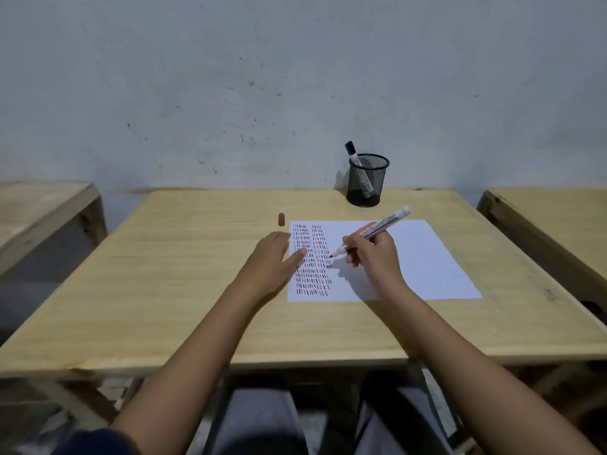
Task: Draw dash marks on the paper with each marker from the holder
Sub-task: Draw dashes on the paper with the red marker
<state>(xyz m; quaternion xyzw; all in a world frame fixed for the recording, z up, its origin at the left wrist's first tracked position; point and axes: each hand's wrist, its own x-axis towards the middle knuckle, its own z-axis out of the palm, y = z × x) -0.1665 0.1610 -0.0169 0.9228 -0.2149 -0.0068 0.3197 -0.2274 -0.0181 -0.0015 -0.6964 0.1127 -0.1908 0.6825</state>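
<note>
A white sheet of paper (423, 257) lies on the wooden table (164, 290), its left part covered with columns of black and red dashes. My right hand (374, 254) grips an uncapped red marker (377, 229), its tip touching or just above the dashes. My left hand (272, 261) rests flat with fingers spread on the paper's left edge. The marker's red cap (281, 219) stands on the table beyond the paper's left corner. A black mesh holder (367, 180) at the back holds one dark-capped marker (356, 159).
A plastered grey wall rises right behind the table. Two more wooden tables (42, 208) flank this one, left and right. My knees show below the table's front edge.
</note>
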